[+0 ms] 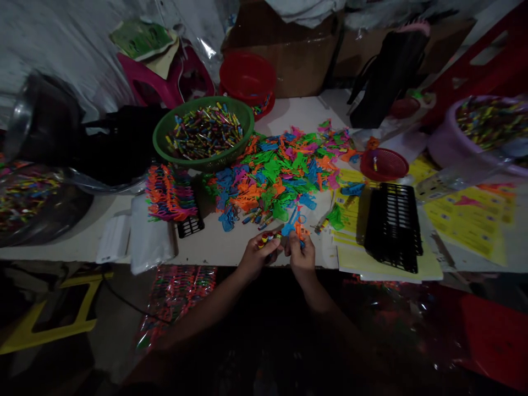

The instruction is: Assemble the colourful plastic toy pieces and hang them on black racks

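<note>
My left hand (258, 256) is closed on several short colourful sticks (267, 238) at the table's front edge. Right beside it, my right hand (302, 257) pinches flat plastic pieces, a blue one (292, 221) and an orange one (302, 227). Just beyond both hands spreads a heap of blue, orange, green and pink plastic pieces (272, 165). A few more sticks (264, 221) lie at the heap's near edge. To the right, a green piece (336, 216) lies with a stick near it. My palms and some fingers are hidden.
A green basket (163, 151) of sticks stands behind left. Filled black racks (190, 225) and plastic bags (150, 242) lie left. Stacked black racks (394, 225) rest on yellow sheets (350, 250) at right, near a red basket (383, 165) and a purple tub (451, 137).
</note>
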The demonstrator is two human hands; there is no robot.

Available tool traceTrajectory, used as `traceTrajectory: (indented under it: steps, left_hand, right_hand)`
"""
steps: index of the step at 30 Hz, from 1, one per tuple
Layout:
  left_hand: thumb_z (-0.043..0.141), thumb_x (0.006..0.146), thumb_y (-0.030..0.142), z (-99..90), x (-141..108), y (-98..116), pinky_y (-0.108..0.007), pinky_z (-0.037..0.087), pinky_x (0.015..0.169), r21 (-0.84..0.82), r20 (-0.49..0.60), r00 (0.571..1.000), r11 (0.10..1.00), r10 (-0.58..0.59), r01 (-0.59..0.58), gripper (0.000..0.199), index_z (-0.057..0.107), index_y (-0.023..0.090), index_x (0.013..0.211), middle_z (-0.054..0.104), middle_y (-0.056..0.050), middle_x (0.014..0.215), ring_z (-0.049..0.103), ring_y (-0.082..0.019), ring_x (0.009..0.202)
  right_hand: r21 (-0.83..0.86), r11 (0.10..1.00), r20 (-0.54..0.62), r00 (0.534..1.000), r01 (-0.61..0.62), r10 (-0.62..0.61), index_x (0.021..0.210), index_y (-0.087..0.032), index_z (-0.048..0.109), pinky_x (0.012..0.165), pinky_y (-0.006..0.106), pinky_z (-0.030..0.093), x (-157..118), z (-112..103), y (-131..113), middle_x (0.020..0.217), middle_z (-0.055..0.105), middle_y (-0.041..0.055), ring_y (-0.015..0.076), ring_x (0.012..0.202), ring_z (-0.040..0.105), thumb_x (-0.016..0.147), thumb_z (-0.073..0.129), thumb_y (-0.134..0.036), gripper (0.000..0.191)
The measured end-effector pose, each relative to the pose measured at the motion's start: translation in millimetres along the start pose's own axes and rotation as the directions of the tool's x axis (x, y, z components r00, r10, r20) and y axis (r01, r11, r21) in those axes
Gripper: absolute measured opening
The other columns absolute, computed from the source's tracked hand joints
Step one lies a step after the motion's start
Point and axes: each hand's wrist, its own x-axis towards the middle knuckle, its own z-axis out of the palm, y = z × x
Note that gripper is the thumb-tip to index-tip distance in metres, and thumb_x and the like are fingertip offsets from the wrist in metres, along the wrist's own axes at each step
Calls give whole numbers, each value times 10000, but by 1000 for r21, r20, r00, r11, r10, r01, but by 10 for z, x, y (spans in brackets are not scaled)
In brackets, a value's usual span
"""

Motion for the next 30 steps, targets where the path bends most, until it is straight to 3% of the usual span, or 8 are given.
traceTrajectory:
  steps: [4,8,13,19,22,24,27,30]
  left_hand:
    - [630,667,433,19,1,2,-197,358,460,122,65,996,991,54,-61,377,608,133,894,560,24,586,450,-59,446]
    - [608,686,417,-82,151,43,-226,430,565,333,78,991,935,106,-126,383,623,144,953,613,-6,682,536,-96,543]
    - [598,672,456,-236,390,-43,-201,388,461,353,-192,976,935,105,-31,383,622,135,879,583,0,604,498,-88,475]
    - [682,571,460,-49,340,-123,-219,427,472,49,-81,996,998,-42,46,475,559,152,912,612,-8,673,562,-123,545]
    - [725,524,417,-123,316,-15,-218,425,478,151,-159,987,988,-19,44,414,604,151,818,599,2,618,545,-118,527]
    - [724,527,404,-164,318,53,-216,412,456,188,-192,981,981,-16,53,412,617,163,843,589,15,583,533,-117,499]
    - [712,552,390,-89,314,82,-232,442,492,132,-152,988,990,-22,43,430,597,172,904,634,5,683,559,-116,518]
    - [710,569,380,65,313,53,-253,474,554,58,6,1000,998,-7,6,417,590,148,895,661,-37,777,596,-136,603]
  right_hand:
    - [-34,999,15,1000,9,-8,691,-205,514,479,251,362,14,22,42,478,479,-23,120,461,444,803,432,-491,318]
    - [-230,972,78,994,-51,71,697,-185,571,495,267,368,340,-322,88,500,503,1,139,483,462,789,408,-513,377]
    - [-751,643,-323,933,-149,-160,864,-111,635,700,398,377,973,-790,136,862,590,167,289,860,510,755,483,-471,406]
    - [-906,421,-105,987,-44,-123,914,-131,636,916,494,229,1292,-360,260,1061,563,171,322,1053,409,757,548,-392,317]
    - [-853,521,-142,970,-19,-196,893,-146,599,930,470,236,1239,-306,268,1007,585,139,285,1009,450,729,586,-343,257]
    - [-703,711,-207,954,10,-218,816,-168,556,852,406,338,1113,-347,239,852,604,85,228,870,512,736,569,-347,196]
    - [-203,979,-291,954,10,-70,731,-204,443,591,272,411,846,-344,181,613,508,-31,127,568,491,744,537,-413,230]
    - [226,974,-232,969,-24,78,743,-219,377,479,216,384,571,-221,119,557,437,-87,79,454,440,698,591,-421,298]
